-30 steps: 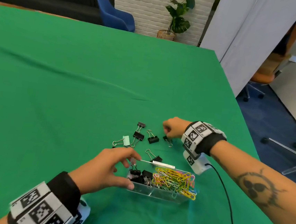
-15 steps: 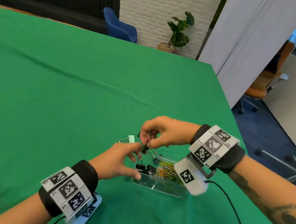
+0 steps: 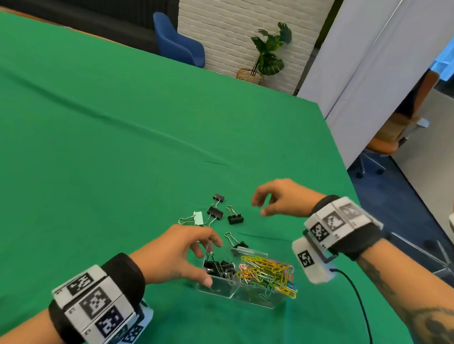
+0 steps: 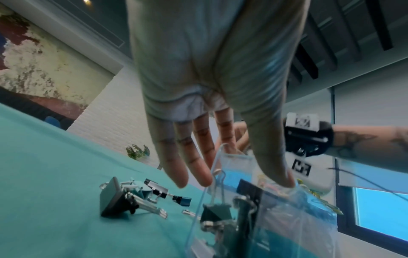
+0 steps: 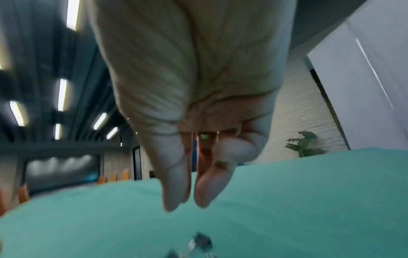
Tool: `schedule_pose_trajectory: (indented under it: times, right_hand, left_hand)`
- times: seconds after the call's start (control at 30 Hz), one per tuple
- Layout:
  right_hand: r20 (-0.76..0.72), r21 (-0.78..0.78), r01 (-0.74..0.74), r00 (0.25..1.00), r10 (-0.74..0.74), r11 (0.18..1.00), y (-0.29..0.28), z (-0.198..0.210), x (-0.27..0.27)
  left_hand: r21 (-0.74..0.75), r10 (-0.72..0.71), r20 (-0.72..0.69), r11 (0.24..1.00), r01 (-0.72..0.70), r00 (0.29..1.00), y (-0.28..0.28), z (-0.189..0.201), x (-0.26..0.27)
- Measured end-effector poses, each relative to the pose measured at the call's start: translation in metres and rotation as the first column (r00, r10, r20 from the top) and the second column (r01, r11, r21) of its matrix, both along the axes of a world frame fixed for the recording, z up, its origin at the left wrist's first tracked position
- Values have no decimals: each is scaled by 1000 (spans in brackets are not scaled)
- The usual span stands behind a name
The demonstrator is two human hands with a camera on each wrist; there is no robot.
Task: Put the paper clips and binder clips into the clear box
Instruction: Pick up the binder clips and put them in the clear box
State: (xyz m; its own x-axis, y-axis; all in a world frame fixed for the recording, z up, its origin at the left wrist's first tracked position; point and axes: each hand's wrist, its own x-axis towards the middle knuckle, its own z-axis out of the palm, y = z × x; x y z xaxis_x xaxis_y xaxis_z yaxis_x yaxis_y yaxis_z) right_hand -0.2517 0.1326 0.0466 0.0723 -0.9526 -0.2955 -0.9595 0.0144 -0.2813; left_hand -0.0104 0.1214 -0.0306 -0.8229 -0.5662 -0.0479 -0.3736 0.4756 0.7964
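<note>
Handling, as a judgement: binder clips (image 3: 215,212) small, light and stiff, of hard metal, not fragile. Best to pinch by the folded black body, or to hook by the thin wire handles. Handles probably swing, so a pinch on the body seems more sure. Paper clips (image 3: 268,273) very light, thin and slippery, and tangle easily into one heap. Better to lift as a bunch than one by one. Clear box (image 3: 236,294) rigid but light, likely to slide on the cloth if pushed.

Look and place: five binder clips lying loose on the green worktop (image 3: 113,133), just beyond the box. Four black, one pale mint (image 3: 198,219), all with silver wire handles. One black clip (image 3: 237,243) right at the far wall of the box. Inside the box, more black binder clips at the left end and a many-coloured heap of paper clips at the right. No loose paper clips visible on the cloth.

Left hand (image 3: 182,253): fingers spread and nearly straight over the left end of the box, thumb touching the near corner, nothing picked up.

Right hand (image 3: 284,198): hovers above the worktop, right of the loose clips, fingers loosely curled, empty.
</note>
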Motion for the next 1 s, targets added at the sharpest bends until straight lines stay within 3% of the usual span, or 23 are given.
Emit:
schedule_pose_trajectory:
  times: [0.1, 0.13, 0.33, 0.53, 0.6, 0.73, 0.83, 0.9, 1.0]
  right_hand:
    - [-110, 393, -1, 993, 48, 919, -1, -38, -4]
    - [-123, 439, 21, 992, 37, 898, -3, -47, -5]
    - [-153, 169, 131, 983, -105, 977, -33, -63, -12]
    - [-414, 38, 136, 904, -109, 990, -52, -92, 13]
    - [-378, 30, 140, 918, -119, 990, -54, -94, 14]
    - [-59, 136, 172, 984, -166, 976, -50, -73, 4]
    - [120, -1, 105, 987, -104, 995, -25, -29, 10]
    - [90, -71, -26, 995, 33, 997, 2, -1, 24]
    - [1, 90, -196, 980, 197, 976, 43, 22, 50]
  left_hand:
    - [-60, -25, 45, 998, 27, 999, 0, 3, 3]
    - [-61, -30, 49, 998, 33, 998, -1, 3, 4]
    - [-43, -61, 67, 997, 64, 996, -6, 5, 0]
    - [-100, -96, 93, 989, 105, 991, -7, 5, 1]
    - [-98, -100, 94, 989, 109, 991, -7, 6, 1]
    - [-61, -106, 73, 992, 111, 992, -8, 6, 0]
    - [-23, -85, 35, 996, 86, 996, -5, 4, 3]
    - [-7, -76, 9, 997, 76, 997, -3, 2, 4]
    - [-4, -68, -23, 998, 68, 997, -2, -1, 4]
